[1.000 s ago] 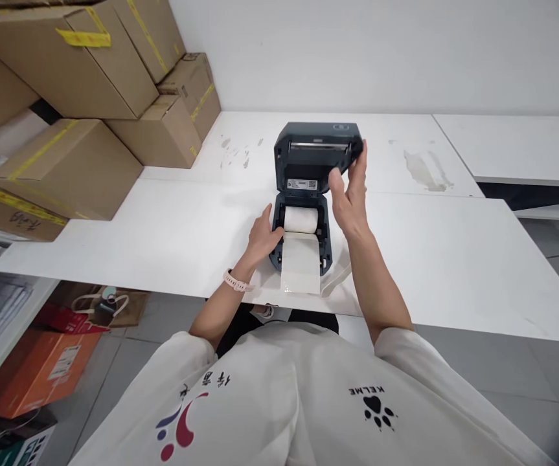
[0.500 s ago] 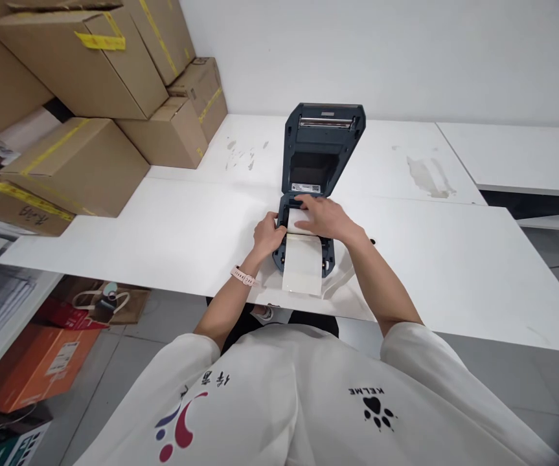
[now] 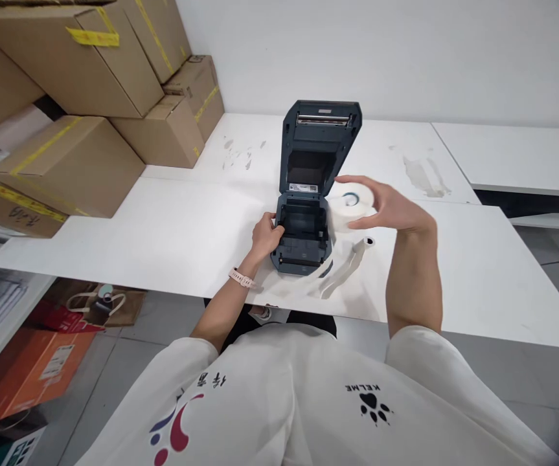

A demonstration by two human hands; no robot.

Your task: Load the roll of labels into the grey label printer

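A dark label printer (image 3: 303,223) sits on the white table with its lid (image 3: 319,142) raised and its roll compartment showing bare. My left hand (image 3: 266,235) grips the printer's left side wall, thumb over the inner edge. To the right of the printer, my right hand (image 3: 390,206) holds a white label roll (image 3: 352,206) between thumb and fingers, its round core facing up. A loose tail of paper hangs from the roll toward the printer's front right corner. Nearby lies a narrow white paper strip (image 3: 344,275), one end wound around a small dark-centred core.
Cardboard boxes (image 3: 65,165) with yellow tape are stacked on the table's left. The white table (image 3: 454,272) runs along a wall, its front edge close to my body. Below left are an orange box (image 3: 31,372) and a bag (image 3: 102,304).
My right hand has lifted the label roll out of the printer and moved right with it. My left hand stays on the printer's side. The wound paper strip is now uncovered.
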